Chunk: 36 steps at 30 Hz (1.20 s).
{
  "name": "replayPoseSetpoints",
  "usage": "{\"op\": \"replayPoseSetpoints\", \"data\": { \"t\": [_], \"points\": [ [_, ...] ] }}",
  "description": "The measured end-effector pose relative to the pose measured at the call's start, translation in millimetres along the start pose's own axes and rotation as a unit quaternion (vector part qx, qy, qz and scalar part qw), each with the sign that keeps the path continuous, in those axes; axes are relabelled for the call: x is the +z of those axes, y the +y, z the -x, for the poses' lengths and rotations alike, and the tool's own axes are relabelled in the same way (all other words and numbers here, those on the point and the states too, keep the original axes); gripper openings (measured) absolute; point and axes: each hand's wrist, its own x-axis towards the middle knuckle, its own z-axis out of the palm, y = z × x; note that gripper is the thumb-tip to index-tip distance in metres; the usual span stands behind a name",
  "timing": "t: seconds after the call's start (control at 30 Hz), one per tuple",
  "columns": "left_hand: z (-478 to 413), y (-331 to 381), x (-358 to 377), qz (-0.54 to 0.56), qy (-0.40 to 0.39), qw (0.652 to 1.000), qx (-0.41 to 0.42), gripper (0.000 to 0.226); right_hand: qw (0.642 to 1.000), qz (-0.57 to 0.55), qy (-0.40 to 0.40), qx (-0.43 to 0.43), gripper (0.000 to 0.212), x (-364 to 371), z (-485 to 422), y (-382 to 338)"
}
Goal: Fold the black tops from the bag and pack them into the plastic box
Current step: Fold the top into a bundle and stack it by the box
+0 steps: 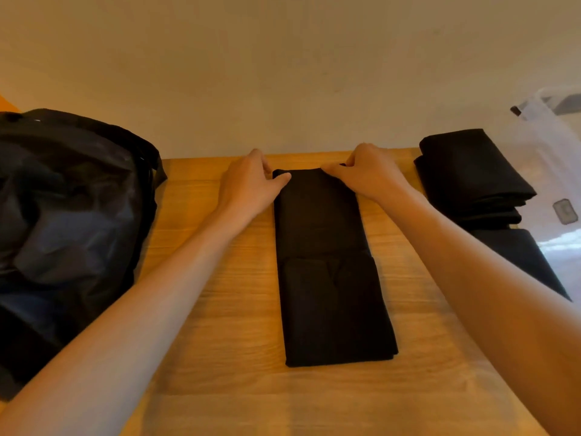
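Observation:
A black top, folded into a long narrow strip, lies on the middle of the wooden table, running from near me to the far edge. My left hand pinches its far left corner, thumb on top. At the far right corner my right hand pinches the cloth with curled fingers. A dark open bag sits at the left. A stack of folded black tops rests at the right, by the clear plastic box.
A plain light wall rises right behind the table's far edge. The plastic box stands at the far right, partly out of frame, with a small latch on its side. Bare wood shows between the bag and the strip.

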Motion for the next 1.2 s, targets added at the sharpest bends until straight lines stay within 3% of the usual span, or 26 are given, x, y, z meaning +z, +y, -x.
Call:
{"op": "replayPoseSetpoints", "data": {
  "t": [0.13,0.23,0.3,0.4,0.53,0.63,0.7,0.87,1.07,1.2],
  "points": [
    [-8,9,-7,0.020,-0.066,0.997,-0.031,0.025,0.996,0.029,-0.074,0.030,0.041,-5,-9,-5],
    [-12,13,-15,0.112,-0.100,0.988,-0.042,0.015,0.994,-0.054,-0.086,0.035,0.031,-7,-11,-5],
    [-13,16,-19,0.169,-0.124,0.976,-0.055,0.020,0.989,-0.118,-0.074,0.040,0.019,-9,-8,-6],
    [-14,16,-19,0.224,-0.147,0.961,-0.065,0.040,0.982,-0.166,-0.077,0.047,0.019,-11,-5,-8],
    [-9,15,-18,0.319,-0.138,0.936,-0.062,0.043,0.983,-0.142,-0.103,0.062,0.037,-14,-10,-10],
    [-8,10,-16,0.355,-0.124,0.925,-0.048,0.037,0.977,-0.105,-0.169,0.072,0.050,-21,-14,-15],
    [-8,8,-16,0.375,-0.118,0.919,-0.036,0.037,0.973,-0.089,-0.205,0.051,0.046,-23,-15,-19],
    [-9,9,-16,0.413,-0.137,0.900,-0.022,0.038,0.972,-0.100,-0.211,-0.017,0.021,-24,-19,-19],
    [-8,9,-15,0.420,-0.101,0.902,-0.010,0.036,0.980,-0.048,-0.186,-0.059,0.030,-28,-19,-16],
    [-7,12,-20,0.415,-0.091,0.905,0.000,0.035,0.976,-0.079,-0.185,-0.087,0.016,-36,-8,-10]
  ]
}}
